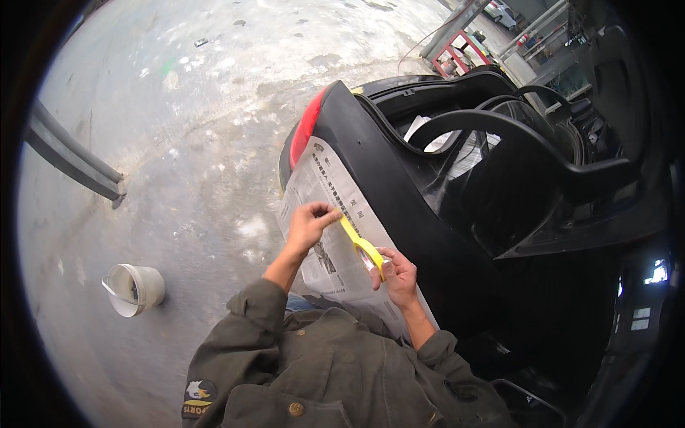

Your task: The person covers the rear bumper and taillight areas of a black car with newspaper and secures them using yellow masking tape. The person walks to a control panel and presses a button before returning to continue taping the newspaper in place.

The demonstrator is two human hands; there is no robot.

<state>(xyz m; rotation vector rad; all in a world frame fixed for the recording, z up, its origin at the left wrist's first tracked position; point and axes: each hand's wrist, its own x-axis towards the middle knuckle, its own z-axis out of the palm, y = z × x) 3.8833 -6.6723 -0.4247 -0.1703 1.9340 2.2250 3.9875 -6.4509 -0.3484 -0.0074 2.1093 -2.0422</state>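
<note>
A roll of yellow masking tape (369,255) is gripped in my right hand (397,277), its fingers and thumb round the ring. My left hand (309,227) pinches the free end of the tape, so a short strip runs between both hands. Beneath them a sheet of newspaper (321,187) lies along the rear corner of a black car body (399,175), its upper tip touching the red tail light (308,123). How the sheet is fixed to the car cannot be seen.
On the concrete floor (214,164) at the left stands a white bucket (146,285) with a handle. A grey metal post (75,153) is at the far left. Black curved trim (492,121) rises over the car's open rear. A red metal frame (460,53) stands beyond it.
</note>
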